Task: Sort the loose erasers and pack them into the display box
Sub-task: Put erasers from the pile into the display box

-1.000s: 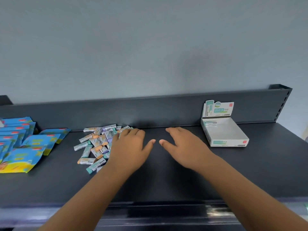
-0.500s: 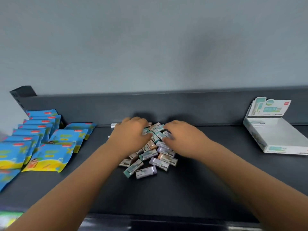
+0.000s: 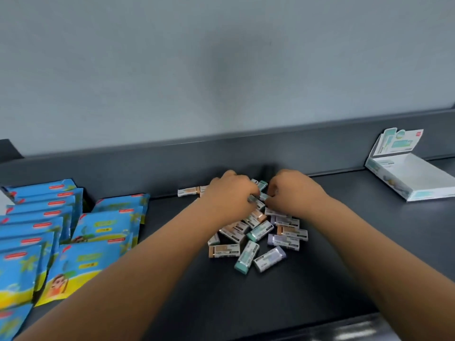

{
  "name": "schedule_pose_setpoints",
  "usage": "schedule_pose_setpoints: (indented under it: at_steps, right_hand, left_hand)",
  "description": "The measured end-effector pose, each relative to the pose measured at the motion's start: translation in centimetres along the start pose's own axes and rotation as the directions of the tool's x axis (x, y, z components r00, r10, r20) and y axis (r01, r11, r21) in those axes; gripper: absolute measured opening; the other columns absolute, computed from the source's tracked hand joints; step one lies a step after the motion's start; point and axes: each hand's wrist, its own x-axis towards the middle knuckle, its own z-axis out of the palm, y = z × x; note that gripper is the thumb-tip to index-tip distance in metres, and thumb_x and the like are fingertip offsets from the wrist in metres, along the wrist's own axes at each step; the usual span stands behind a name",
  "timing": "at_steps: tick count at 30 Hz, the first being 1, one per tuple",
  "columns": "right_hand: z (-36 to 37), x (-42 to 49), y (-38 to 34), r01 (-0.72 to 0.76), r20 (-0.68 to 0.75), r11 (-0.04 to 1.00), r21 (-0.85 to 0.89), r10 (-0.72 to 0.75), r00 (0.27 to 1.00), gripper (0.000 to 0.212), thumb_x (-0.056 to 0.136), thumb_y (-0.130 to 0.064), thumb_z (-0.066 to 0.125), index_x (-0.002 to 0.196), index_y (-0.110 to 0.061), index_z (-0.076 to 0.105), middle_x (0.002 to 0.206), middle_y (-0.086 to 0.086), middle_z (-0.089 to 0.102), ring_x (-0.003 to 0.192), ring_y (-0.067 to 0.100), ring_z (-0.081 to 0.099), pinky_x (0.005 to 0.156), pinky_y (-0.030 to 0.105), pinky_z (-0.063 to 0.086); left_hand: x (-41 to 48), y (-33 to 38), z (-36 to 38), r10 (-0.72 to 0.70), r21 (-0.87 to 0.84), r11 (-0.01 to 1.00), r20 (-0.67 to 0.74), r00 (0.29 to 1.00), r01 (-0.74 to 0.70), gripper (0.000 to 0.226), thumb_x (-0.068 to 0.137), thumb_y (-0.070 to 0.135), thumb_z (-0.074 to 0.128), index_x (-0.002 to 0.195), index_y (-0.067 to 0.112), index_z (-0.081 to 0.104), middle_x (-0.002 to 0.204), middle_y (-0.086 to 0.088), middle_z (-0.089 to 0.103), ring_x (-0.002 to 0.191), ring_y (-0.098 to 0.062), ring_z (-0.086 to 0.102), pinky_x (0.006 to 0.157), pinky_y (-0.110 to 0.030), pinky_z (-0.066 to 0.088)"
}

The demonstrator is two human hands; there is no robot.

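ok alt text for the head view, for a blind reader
A person's left hand and right hand grip erasers at the far end of a loose pile on a dark shelf. An open white display box sits right; blue packets lie left.

Print on erasers (image 3: 260,230), display box (image 3: 418,193), packets (image 3: 103,223) — nothing legible.

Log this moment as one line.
left hand: fingers curled on erasers | right hand: fingers curled on erasers | display box: open, visibly empty, far right | packing: not started
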Motion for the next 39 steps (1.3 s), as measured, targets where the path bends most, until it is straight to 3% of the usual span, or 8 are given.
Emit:
schedule_pose_setpoints:
  at_steps: [4,9,14,19,23,29,35,39]
  right_hand:
    - [-0.3,-0.3,-0.4,0.001,-0.028,1.0,-0.031,-0.002,1.0,0.027,0.071,-0.03,0.069,0.055,-0.018,0.052,0.077,0.002,0.046,0.064,0.02,0.045,0.058,0.031,0.041]
    - [-0.6,-0.4,0.7,-0.032,-0.152,0.998,0.045,0.039,0.988,0.006,0.077,-0.02,0.064,0.078,-0.026,0.063,0.084,-0.006,0.061,0.08,0.021,0.058,0.064,0.03,0.048]
    - [-0.5,-0.7,2.5,0.087,-0.251,0.954,0.286,-0.013,0.968,0.016,0.081,-0.023,0.076,0.091,-0.028,0.065,0.083,-0.008,0.068,0.077,0.017,0.064,0.069,0.034,0.054]
    - [-1.2,-1.1,5.1,-0.025,-0.135,0.785,0.619,0.137,0.981,0.015,0.08,-0.008,0.08,0.085,-0.02,0.075,0.074,-0.001,0.073,0.058,0.014,0.07,0.059,0.023,0.057]
    - [-1.8,-0.9,8.3,-0.018,-0.176,0.848,0.53,0.131,0.976,0.016,0.076,-0.016,0.084,0.084,-0.027,0.076,0.074,-0.01,0.071,0.066,0.002,0.065,0.058,0.006,0.044]
    - [-2.3,-1.5,11.8,-0.004,-0.077,0.641,0.767,0.099,0.992,0.014,0.077,-0.003,0.082,0.081,-0.015,0.077,0.062,0.004,0.072,0.055,0.015,0.067,0.066,0.035,0.061]
    - [-3.2,-2.3,14.7,0.102,-0.201,0.82,0.563,0.016,0.98,0.025,0.069,-0.01,0.085,0.088,-0.024,0.079,0.076,-0.007,0.073,0.069,0.005,0.067,0.062,0.011,0.048]
    - [-4.2,-3.1,15.8,0.096,-0.219,0.871,0.482,0.014,0.976,0.02,0.075,-0.019,0.083,0.094,-0.023,0.079,0.083,-0.009,0.075,0.077,0.005,0.068,0.076,0.014,0.053]
  left_hand:
    - [1.2,-0.3,0.1,0.02,-0.041,0.999,0.039,0.999,-0.019,0.031,0.092,0.035,0.059,0.12,0.04,0.07,0.112,-0.001,0.057,0.114,-0.03,0.043,0.088,-0.043,0.048]
    - [2.4,-0.1,-0.5,0.033,-0.034,0.999,0.06,0.998,-0.031,0.022,0.089,0.039,0.068,0.11,0.037,0.075,0.097,0.008,0.05,0.113,-0.027,0.042,0.084,-0.041,0.044]
    - [3.1,0.6,-0.3,0.063,0.031,0.997,0.024,0.998,-0.064,0.02,0.087,0.034,0.07,0.107,0.034,0.075,0.112,0.006,0.054,0.114,-0.025,0.039,0.083,-0.04,0.042]
    - [3.6,1.6,-0.2,0.107,0.079,0.992,-0.097,0.989,-0.1,0.011,0.083,0.038,0.069,0.09,0.03,0.069,0.098,0.011,0.062,0.104,-0.018,0.046,0.082,-0.037,0.042]
    - [4.2,3.0,-0.1,0.046,0.059,0.998,-0.15,0.988,-0.038,0.017,0.086,0.046,0.065,0.094,0.032,0.063,0.091,0.01,0.068,0.09,-0.014,0.061,0.075,-0.033,0.042]
    - [5.2,6.8,0.5,-0.018,0.022,0.999,-0.186,0.982,0.023,0.019,0.087,0.045,0.066,0.101,0.033,0.065,0.093,0.008,0.067,0.09,-0.015,0.061,0.073,-0.038,0.053]
    - [5.5,9.1,0.8,-0.061,0.008,0.998,-0.185,0.981,0.064,0.017,0.085,0.043,0.065,0.099,0.033,0.067,0.095,0.01,0.065,0.094,-0.014,0.06,0.077,-0.039,0.054]
    - [6.4,10.7,0.5,-0.046,-0.011,0.999,-0.16,0.986,0.045,0.018,0.086,0.043,0.065,0.101,0.033,0.067,0.097,0.011,0.065,0.095,-0.013,0.06,0.078,-0.038,0.054]
